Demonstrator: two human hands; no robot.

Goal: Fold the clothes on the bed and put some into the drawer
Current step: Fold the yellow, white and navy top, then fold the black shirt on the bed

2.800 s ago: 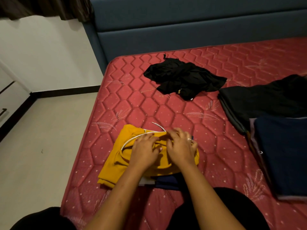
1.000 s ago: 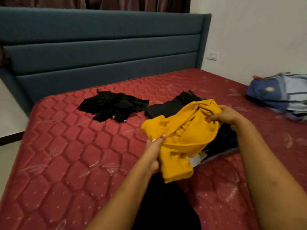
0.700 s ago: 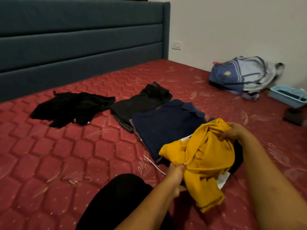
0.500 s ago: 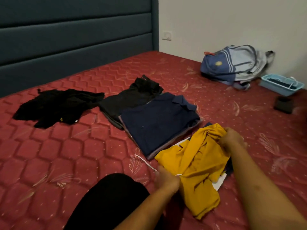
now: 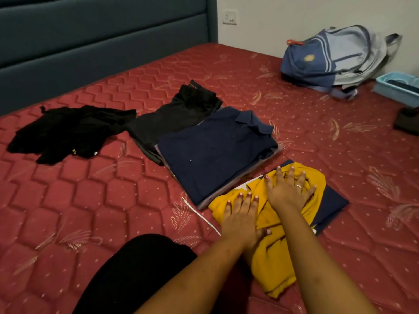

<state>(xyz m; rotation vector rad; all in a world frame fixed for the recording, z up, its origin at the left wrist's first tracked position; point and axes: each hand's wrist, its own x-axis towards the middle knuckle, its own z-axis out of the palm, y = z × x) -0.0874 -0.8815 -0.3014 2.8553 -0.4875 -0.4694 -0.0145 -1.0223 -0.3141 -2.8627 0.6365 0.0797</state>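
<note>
Roughly halfway, by the look of it: the navy shirt (image 5: 215, 150) and the dark trousers (image 5: 176, 116) beside it sit folded mid-bed (image 5: 90, 200). The yellow top (image 5: 272, 264) lies bunched on another navy piece (image 5: 333, 202) right by that stack. The left hand (image 5: 242, 214) and right hand (image 5: 286, 191) both press flat on it, fingers (image 5: 248, 203) spread wide, gripping nothing. The black garment (image 5: 68, 130) off to the left is a crumpled heap. No drawer shows, so that part looks undone.

No text could be read anywhere: the yellow emblem (image 5: 308, 57) on the blue backpack (image 5: 335, 55) at upper right and the small yellow mark (image 5: 74, 151) on the black garment (image 5: 68, 128) at left were too small to make out.
</note>
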